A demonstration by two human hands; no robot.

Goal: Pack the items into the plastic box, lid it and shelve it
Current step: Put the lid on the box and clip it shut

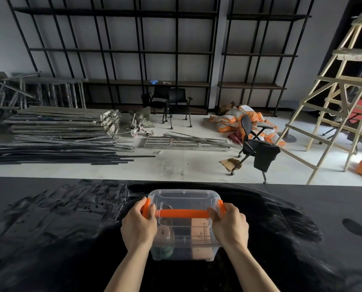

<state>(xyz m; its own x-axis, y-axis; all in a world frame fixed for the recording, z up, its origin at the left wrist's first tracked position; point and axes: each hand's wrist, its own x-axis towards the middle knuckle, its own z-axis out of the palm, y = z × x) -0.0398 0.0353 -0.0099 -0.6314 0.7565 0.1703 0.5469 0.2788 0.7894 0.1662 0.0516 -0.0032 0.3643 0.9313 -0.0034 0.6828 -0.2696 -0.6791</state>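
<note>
A clear plastic box (183, 199) with its clear lid on stands on the black table (49, 228), near the front middle. An orange handle (182, 213) lies across the lid, and orange clasps sit at both ends. My left hand (138, 226) grips the left end of the box at its clasp. My right hand (230, 225) grips the right end at the other clasp. Through the lid I see a brown cardboard box (200, 228), a pale tape roll (164, 232) and something green low down.
Beyond the table's far edge lies a pale floor with stacked metal poles (60, 131), an office chair (255, 148), orange sacks (236, 119) and a wooden ladder (340, 98). Tall black shelving (117, 51) lines the back wall. A dark round hole (354, 227) marks the table at right.
</note>
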